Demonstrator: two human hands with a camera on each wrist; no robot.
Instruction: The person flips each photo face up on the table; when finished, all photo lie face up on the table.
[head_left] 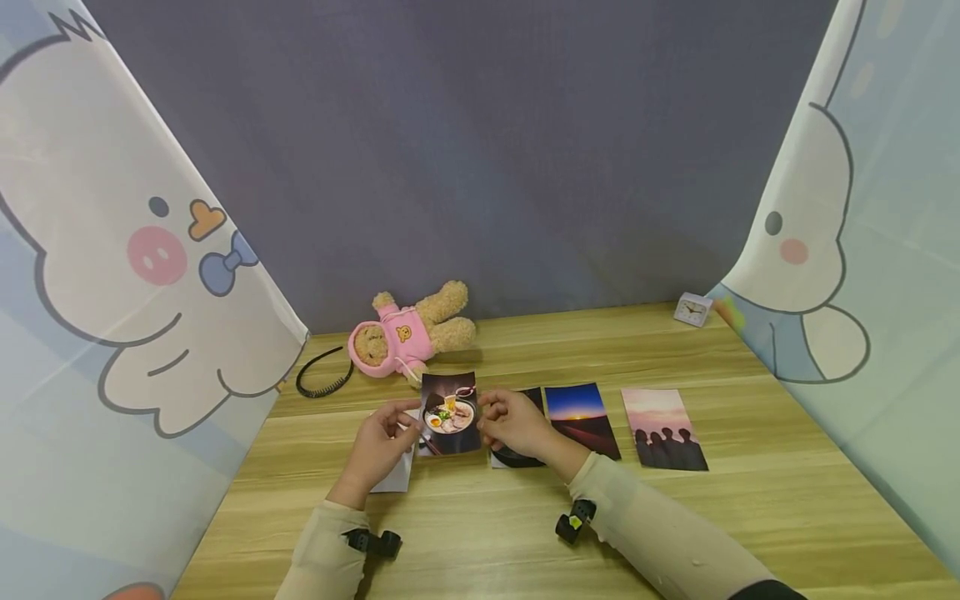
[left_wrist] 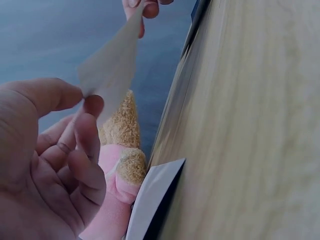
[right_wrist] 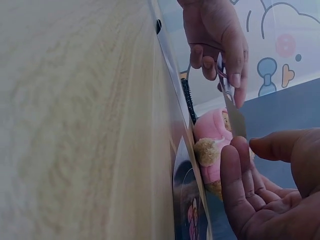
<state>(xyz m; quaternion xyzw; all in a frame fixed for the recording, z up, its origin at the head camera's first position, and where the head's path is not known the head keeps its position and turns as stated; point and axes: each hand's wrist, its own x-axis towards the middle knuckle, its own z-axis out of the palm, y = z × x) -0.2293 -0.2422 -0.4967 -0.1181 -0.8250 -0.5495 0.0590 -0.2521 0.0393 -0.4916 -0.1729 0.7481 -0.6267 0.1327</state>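
Note:
A photo card of a ramen bowl [head_left: 448, 414] is held up by both hands, its picture facing the head camera. My left hand [head_left: 386, 442] pinches its left edge between thumb and finger, and my right hand [head_left: 521, 427] pinches the opposite edge. In the left wrist view the pale back of the card [left_wrist: 112, 70] shows, raised off the table. Below the left hand lies a whitish card [head_left: 393, 477], partly covered. A dark photo [head_left: 517, 459] lies under the right hand, mostly hidden. To its right are a sunset photo [head_left: 579, 415] and a pink-sky photo with silhouettes [head_left: 664, 427].
A teddy bear in a pink hoodie [head_left: 408, 333] lies at the back of the wooden table [head_left: 480, 542]. Left of it is a black toothed headband [head_left: 324, 390]. A small white clock [head_left: 693, 309] stands at the back right. Cartoon-printed curtains [head_left: 82, 250] flank the table.

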